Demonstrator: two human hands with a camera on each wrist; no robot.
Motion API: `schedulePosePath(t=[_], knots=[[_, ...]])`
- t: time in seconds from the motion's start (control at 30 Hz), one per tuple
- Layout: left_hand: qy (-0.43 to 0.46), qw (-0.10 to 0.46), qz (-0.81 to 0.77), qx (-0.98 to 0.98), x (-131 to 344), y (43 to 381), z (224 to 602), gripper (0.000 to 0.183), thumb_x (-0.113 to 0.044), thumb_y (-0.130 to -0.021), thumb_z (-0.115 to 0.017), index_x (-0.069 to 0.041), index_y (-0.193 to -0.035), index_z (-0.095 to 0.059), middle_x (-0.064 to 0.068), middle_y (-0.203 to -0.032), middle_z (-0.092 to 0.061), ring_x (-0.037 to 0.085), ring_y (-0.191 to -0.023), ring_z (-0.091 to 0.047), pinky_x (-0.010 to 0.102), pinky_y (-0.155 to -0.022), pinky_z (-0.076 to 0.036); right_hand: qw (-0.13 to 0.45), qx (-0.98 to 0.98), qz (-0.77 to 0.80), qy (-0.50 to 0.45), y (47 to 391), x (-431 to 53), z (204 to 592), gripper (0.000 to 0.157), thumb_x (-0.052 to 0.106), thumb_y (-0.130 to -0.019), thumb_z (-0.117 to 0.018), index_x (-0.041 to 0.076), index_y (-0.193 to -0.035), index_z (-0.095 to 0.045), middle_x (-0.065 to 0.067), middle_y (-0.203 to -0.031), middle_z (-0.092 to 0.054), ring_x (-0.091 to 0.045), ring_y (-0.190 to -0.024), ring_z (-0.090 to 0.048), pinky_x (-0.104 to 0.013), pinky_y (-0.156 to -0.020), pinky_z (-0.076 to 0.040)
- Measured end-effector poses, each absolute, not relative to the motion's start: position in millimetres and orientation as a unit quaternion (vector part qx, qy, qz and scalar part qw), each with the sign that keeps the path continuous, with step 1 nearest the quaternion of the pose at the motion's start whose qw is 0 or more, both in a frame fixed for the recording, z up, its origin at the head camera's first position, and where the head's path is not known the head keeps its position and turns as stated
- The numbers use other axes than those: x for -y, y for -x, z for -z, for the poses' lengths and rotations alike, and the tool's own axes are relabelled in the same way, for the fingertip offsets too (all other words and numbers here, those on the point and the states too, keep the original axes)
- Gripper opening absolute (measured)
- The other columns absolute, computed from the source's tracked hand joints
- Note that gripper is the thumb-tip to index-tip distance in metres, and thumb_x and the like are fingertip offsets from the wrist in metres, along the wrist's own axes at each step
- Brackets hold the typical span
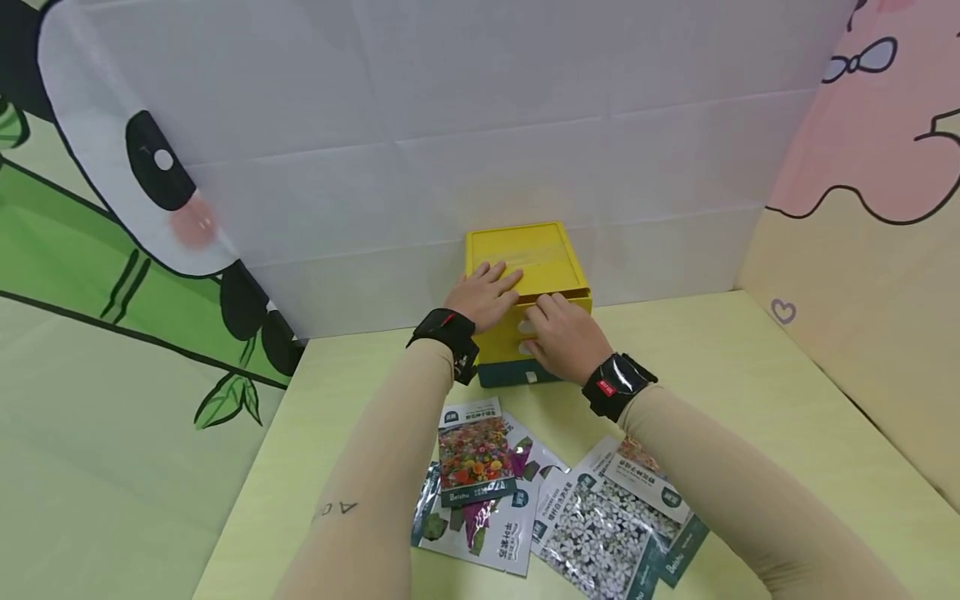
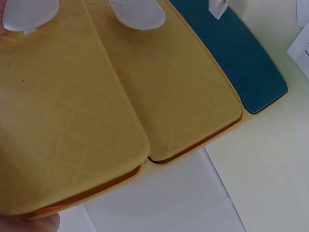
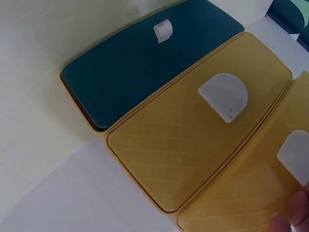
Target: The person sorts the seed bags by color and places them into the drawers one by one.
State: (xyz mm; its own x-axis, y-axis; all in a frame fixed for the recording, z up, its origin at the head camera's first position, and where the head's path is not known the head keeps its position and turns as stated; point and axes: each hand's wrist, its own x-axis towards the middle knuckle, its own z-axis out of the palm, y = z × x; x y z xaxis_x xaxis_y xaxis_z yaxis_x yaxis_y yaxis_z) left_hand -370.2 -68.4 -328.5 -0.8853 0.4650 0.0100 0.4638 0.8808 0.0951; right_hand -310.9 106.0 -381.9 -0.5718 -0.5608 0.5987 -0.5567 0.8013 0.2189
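A yellow drawer box [image 1: 551, 254] stands against the back wall, with two yellow drawers above a dark teal drawer [image 2: 241, 58]. My left hand [image 1: 486, 296] rests on its lid near the front left edge, fingers spread. My right hand [image 1: 570, 337] is at the top drawer [image 2: 72, 121], fingers curled at its white handle [image 3: 295, 157]; the exact grip is partly hidden. That drawer sits slightly forward of the middle drawer [image 3: 183, 145]. The middle drawer's white handle [image 3: 224, 96] and the teal drawer's small white tab [image 3: 163, 31] are untouched.
In front of the box lie seed packets: one with mixed flowers [image 1: 476, 450] over a larger white-and-purple packet [image 1: 517, 529], and a white-flower packet [image 1: 600, 533] overlapping another [image 1: 682, 550] under my right forearm. Printed cloth walls [image 1: 390, 183] surround the pale tabletop [image 1: 750, 400].
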Motion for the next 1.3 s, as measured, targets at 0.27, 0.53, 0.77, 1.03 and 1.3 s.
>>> schedulePosePath(t=[0.27, 0.53, 0.77, 1.03, 1.3], knots=[[-0.258, 0.012, -0.087, -0.962, 73, 373, 331, 0.052, -0.042, -0.105, -0.029, -0.023, -0.153, -0.027, 0.005, -0.16, -0.015, 0.028, -0.147, -0.007, 0.053, -0.118, -0.009, 0.333, 0.887, -0.002, -0.32, 301, -109, 384, 0.04, 0.035, -0.083, -0.075, 0.003, -0.104, -0.064, -0.01, -0.094, -0.058, -0.024, -0.081, -0.053, -0.031, -0.072, -0.051], [-0.282, -0.025, -0.157, -0.946, 86, 368, 332, 0.048, -0.032, -0.103, -0.044, -0.013, -0.147, -0.041, 0.011, -0.158, -0.02, 0.029, -0.147, -0.01, 0.047, -0.119, -0.012, 0.329, 0.885, -0.013, -0.328, 292, -108, 384, 0.04, 0.032, -0.081, -0.077, 0.003, -0.105, -0.064, -0.009, -0.093, -0.057, -0.023, -0.079, -0.05, -0.029, -0.069, -0.049], [-0.305, -0.035, -0.154, -0.939, 94, 352, 333, 0.05, -0.037, -0.102, -0.045, -0.013, -0.146, -0.043, 0.011, -0.156, -0.026, 0.029, -0.145, -0.016, 0.043, -0.118, -0.017, 0.321, 0.887, -0.023, -0.33, 281, -111, 384, 0.039, 0.032, -0.082, -0.077, 0.003, -0.105, -0.063, -0.009, -0.094, -0.056, -0.022, -0.079, -0.05, -0.028, -0.068, -0.049], [-0.321, -0.03, -0.165, -0.932, 102, 340, 343, 0.061, -0.048, -0.098, -0.049, -0.014, -0.149, -0.039, 0.014, -0.155, -0.027, 0.032, -0.144, -0.018, 0.049, -0.116, -0.021, 0.308, 0.888, -0.039, -0.339, 260, -111, 388, 0.039, 0.032, -0.081, -0.078, 0.005, -0.106, -0.064, -0.006, -0.092, -0.056, -0.02, -0.078, -0.048, -0.027, -0.067, -0.046], [-0.334, 0.009, -0.198, -0.921, 111, 336, 346, 0.071, -0.049, -0.094, -0.055, -0.015, -0.152, -0.031, 0.012, -0.158, -0.019, 0.03, -0.146, -0.009, 0.053, -0.116, -0.017, 0.314, 0.886, -0.055, -0.337, 242, -112, 395, 0.041, 0.031, -0.081, -0.079, 0.004, -0.108, -0.065, -0.007, -0.092, -0.055, -0.02, -0.077, -0.048, -0.027, -0.064, -0.045]])
